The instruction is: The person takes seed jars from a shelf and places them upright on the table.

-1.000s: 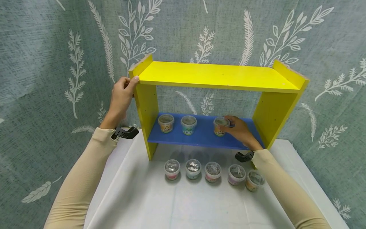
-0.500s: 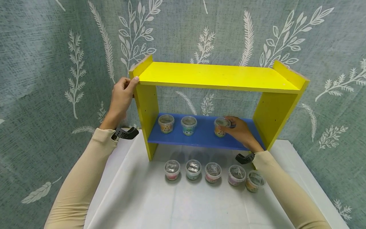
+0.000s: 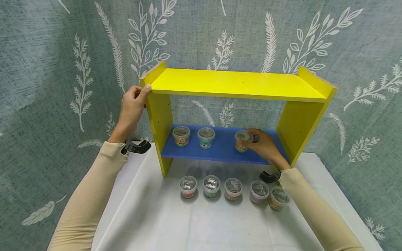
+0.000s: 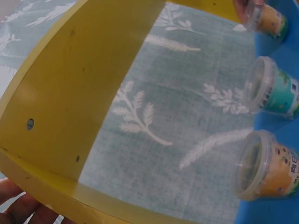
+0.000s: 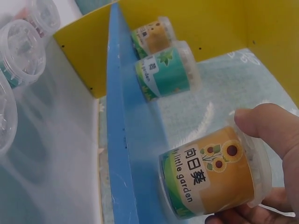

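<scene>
A yellow shelf unit [image 3: 232, 83] with a blue lower board [image 3: 220, 148] stands on a white table. My left hand [image 3: 133, 104] grips the top left corner of the yellow frame [image 4: 56, 107]. My right hand [image 3: 262, 143] holds a small orange-labelled tub [image 3: 242, 141] [image 5: 212, 175] that stands on the blue board [image 5: 119, 140]; thumb and fingers curl round its lidded top. Two more tubs stand on the board to its left: a teal one [image 3: 206, 137] [image 5: 166, 74] [image 4: 271, 88] and an orange one [image 3: 181, 135] [image 5: 152, 35] [image 4: 264, 165].
Several lidded tubs [image 3: 233, 189] stand in a row on the white table [image 3: 194, 223] in front of the shelf. A leaf-patterned curtain [image 3: 50, 69] hangs behind and at both sides. The yellow top board is bare.
The right hand and its tub have hardly shifted on the blue board. The view has tipped slightly. The left hand keeps its hold on the corner.
</scene>
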{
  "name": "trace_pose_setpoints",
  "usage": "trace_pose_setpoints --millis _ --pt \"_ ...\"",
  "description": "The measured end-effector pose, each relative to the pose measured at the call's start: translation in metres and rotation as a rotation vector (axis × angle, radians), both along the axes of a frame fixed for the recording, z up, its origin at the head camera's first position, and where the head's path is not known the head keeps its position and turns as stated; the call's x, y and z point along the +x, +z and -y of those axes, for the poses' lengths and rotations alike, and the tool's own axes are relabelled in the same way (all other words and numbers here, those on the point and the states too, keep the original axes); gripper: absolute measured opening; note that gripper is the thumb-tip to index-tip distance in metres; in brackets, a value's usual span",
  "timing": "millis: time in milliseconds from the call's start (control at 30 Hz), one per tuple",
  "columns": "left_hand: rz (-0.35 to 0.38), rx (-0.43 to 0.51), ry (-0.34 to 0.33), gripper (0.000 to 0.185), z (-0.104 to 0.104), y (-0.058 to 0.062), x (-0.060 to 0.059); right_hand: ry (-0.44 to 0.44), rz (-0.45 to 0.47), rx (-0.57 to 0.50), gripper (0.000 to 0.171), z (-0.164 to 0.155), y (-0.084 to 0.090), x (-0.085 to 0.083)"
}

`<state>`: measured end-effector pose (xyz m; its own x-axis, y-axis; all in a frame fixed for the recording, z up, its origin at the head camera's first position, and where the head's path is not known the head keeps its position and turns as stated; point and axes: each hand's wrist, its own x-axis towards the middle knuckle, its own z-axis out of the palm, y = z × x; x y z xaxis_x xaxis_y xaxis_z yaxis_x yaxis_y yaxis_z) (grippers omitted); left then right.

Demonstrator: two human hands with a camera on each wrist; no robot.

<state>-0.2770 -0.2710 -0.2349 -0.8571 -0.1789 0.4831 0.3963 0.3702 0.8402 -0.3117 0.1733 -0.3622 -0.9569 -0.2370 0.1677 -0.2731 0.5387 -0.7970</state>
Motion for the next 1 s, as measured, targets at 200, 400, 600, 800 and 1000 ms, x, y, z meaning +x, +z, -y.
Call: trace_pose_setpoints --millis 200,400,600,800,1000 --pt "-0.004 -0.001 -0.004 0.045 0.001 0.000 0.000 0.005 -0.017 0.016 0.082 0.001 0.001 0.004" --pt "-0.002 -0.006 0.002 0.047 0.000 -0.001 -0.001 0.022 -0.038 0.027 0.081 0.000 0.002 0.009" --pt "0.000 -0.003 -0.003 0.045 0.000 -0.002 -0.002 0.039 -0.052 0.037 0.079 0.000 0.004 0.017" --pt "-0.004 -0.002 -0.006 0.046 0.000 -0.001 -0.001 0.045 -0.055 0.032 0.078 -0.001 0.004 0.026" --pt "0.002 0.001 0.002 0.046 0.000 -0.001 -0.002 0.057 -0.057 0.027 0.078 -0.003 0.003 0.033"
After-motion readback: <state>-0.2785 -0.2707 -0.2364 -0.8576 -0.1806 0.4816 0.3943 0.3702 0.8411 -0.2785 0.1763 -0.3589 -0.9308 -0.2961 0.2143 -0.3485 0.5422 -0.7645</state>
